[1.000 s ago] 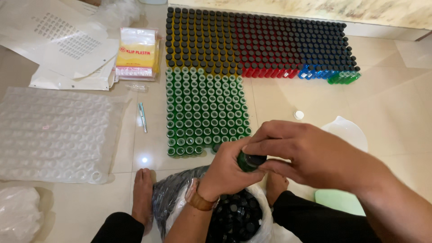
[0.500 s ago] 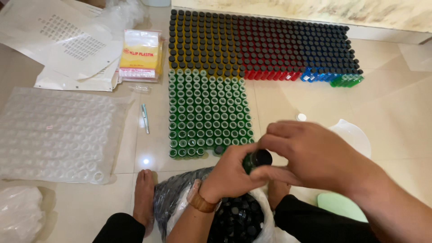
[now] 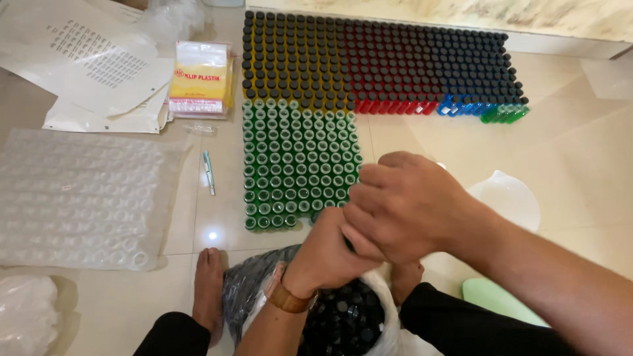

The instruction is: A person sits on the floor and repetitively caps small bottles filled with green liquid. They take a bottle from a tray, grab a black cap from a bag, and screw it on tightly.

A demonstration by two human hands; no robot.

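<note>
Gripping hidden bottle, left hand (image 3: 330, 247), right hand (image 3: 402, 204)

Green bottles (image 3: 297, 165) block straight ahead, capped rows (image 3: 376, 62) beyond; bubble tray (image 3: 79, 198) fills the left; bare floor (image 3: 580, 151) opens far right.

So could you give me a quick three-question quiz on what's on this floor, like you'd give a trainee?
1. True or false: the uncapped small green bottles stand nearer the person than the black-capped bottles.
2. What fills the plastic bag between the person's knees?
3. The left hand and right hand are: A) apart, B) closed together.

Key: 1 true; 2 black round caps; 3 B.
</note>
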